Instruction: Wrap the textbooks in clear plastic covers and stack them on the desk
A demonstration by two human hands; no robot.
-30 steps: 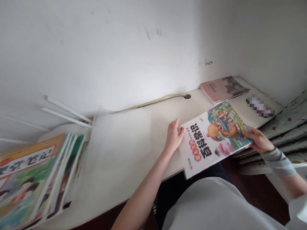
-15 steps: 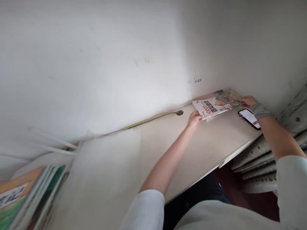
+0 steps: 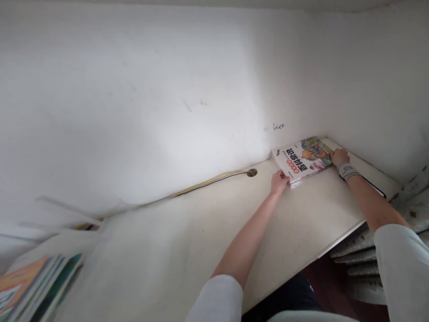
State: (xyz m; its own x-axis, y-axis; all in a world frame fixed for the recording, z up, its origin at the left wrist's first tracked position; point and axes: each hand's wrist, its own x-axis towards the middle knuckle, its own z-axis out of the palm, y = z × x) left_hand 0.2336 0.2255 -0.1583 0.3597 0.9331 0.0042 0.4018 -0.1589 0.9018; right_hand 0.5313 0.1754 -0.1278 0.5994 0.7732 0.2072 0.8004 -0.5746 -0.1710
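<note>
Illustrated book (image 3: 303, 155) lies flat on top of a pile of books (image 3: 301, 180), at the far right part of the white counter (image 3: 231, 223), close against the wall (image 3: 161, 80). Its cover faces up: pale lettered part to the left, coloured pictures to the right.

Your left hand (image 3: 280, 181) is at the pile's near left corner, fingers bent in against it; cannot tell whether they clamp it. Your right hand (image 3: 339, 156) is at the opposite end, fingers touching the book's right edge; thumb hidden, so grip cannot be told. Grey band (image 3: 347, 171) round your right wrist.

Dark-edged flat object (image 3: 372, 186) by your right forearm, mostly hidden. Yellow and dark cables (image 3: 204, 182) run along the wall to a round hole (image 3: 252, 172). Handwriting (image 3: 279, 127) on the wall above. Second group of books (image 3: 30, 284) at lower left, blurred, well apart from both hands. Patterned cloth (image 3: 412, 210) hangs at right.
</note>
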